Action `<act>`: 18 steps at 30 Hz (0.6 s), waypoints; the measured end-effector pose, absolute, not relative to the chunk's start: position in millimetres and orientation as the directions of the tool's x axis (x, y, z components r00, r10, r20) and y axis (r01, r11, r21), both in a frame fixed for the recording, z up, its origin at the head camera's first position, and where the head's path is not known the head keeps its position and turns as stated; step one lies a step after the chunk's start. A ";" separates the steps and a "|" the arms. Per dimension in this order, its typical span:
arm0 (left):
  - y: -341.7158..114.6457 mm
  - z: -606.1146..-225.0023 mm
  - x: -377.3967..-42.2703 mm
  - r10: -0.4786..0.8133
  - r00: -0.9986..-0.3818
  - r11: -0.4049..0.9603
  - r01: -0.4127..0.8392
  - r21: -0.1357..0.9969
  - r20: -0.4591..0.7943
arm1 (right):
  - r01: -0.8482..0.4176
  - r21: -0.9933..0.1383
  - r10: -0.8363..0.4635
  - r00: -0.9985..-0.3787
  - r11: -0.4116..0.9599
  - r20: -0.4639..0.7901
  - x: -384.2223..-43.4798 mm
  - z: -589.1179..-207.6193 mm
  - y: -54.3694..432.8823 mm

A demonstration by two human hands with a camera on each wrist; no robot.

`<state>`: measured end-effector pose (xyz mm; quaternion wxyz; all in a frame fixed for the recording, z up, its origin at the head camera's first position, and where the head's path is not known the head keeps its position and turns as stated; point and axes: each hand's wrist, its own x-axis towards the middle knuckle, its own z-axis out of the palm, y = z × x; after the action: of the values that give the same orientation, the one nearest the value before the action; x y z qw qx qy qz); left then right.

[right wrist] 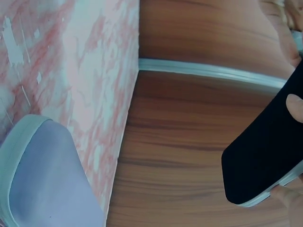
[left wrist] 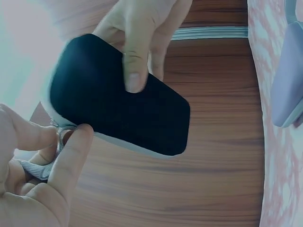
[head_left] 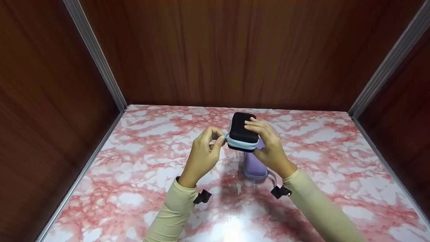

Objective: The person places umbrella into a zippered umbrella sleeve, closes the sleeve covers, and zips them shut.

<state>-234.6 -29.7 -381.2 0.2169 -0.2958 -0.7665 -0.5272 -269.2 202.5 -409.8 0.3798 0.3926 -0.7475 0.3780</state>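
Observation:
A small black zip case (head_left: pixel 243 127) with a light blue zipper band is held up above the table. My right hand (head_left: pixel 268 143) grips it from the right side, fingers over the top face and thumb at the underside. At its left front corner my left hand (head_left: pixel 206 151) pinches a light strap loop (left wrist: pixel 40 169), which shows grey and ribbed in the left wrist view. Below the black case a purple case (head_left: pixel 255 166) lies on the table, partly hidden by the black case and my right hand. The right wrist view shows the purple case's pale zipper band.
The table (head_left: pixel 134 174) has a red and white marbled top. Brown wood-grain panels (head_left: pixel 215 53) stand behind it and on both sides, with grey metal strips (head_left: pixel 100 57) at the corners. A grey wrist strap (head_left: pixel 272 176) trails from the purple case.

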 end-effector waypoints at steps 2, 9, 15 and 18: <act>-29.8 -381.8 -236.5 0.226 -0.742 0.269 0.670 0.692 0.631 | -0.873 -0.268 -0.300 -0.405 0.407 0.864 -268.8 -410.1 202.6; -32.7 -382.3 -237.5 0.250 -0.781 0.275 0.624 0.731 0.572 | -0.877 -0.268 -0.312 -0.405 0.400 0.860 -270.2 -411.3 202.3; -36.2 -377.3 -241.3 0.282 -0.834 0.215 0.536 0.817 0.473 | -0.878 -0.260 -0.290 -0.392 0.403 0.873 -271.7 -411.8 203.4; -37.6 -375.0 -245.1 0.306 -0.867 0.113 0.444 0.889 0.394 | -0.875 -0.257 -0.282 -0.390 0.412 0.877 -272.4 -412.0 203.9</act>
<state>-245.1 -37.6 -375.0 0.0559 -0.2520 -0.7440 -0.6163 -272.4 203.9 -412.0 0.3919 0.3892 -0.7431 0.3778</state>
